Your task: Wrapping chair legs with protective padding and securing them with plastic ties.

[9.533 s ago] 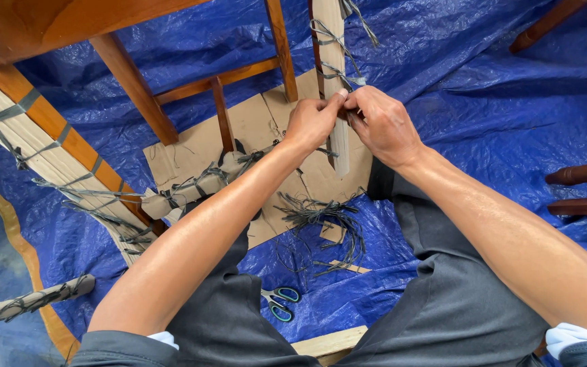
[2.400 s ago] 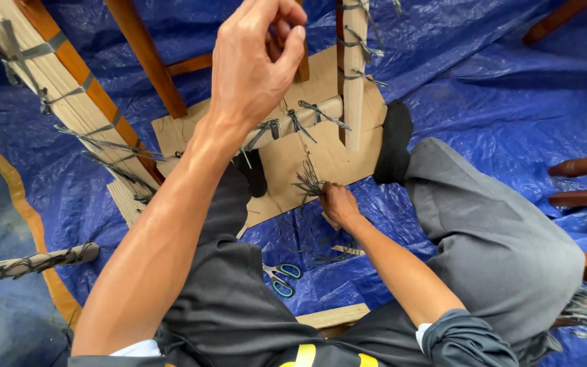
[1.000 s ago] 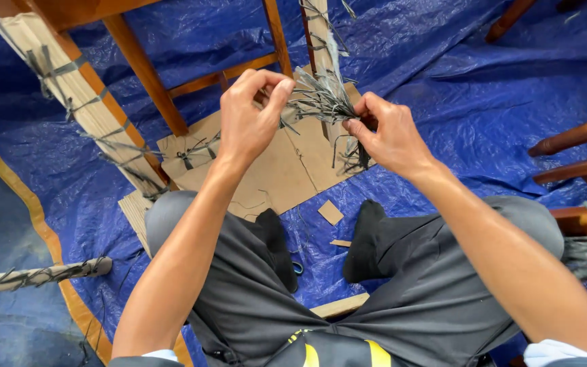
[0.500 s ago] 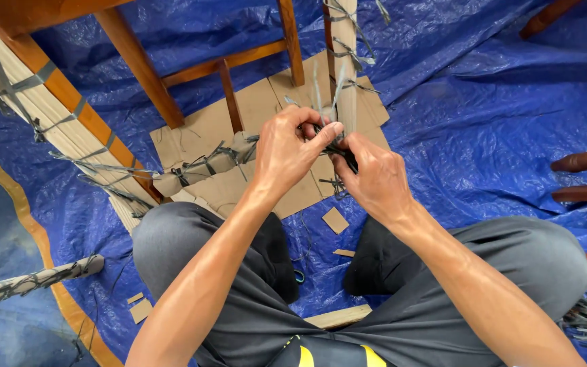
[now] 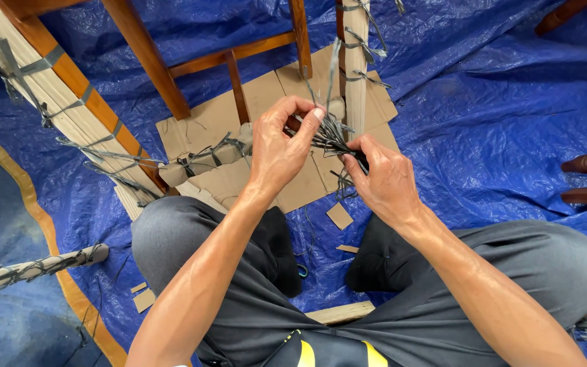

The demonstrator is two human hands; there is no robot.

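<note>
Both hands are on a bundle of grey strips [image 5: 327, 136] in the upper middle of the frame. The right hand [image 5: 385, 180] is clamped round the bundle's lower end, and the left hand [image 5: 280, 146] pinches a single strip between thumb and fingertips, looks like it's picking one out of the bunch. Just behind is a padded chair leg [image 5: 356, 64] already tied with the same strips, standing on cardboard [image 5: 266, 177] over the blue tarp [image 5: 497, 136]. I'd say the next move needs that strip pulled clean without the rest snagging
</note>
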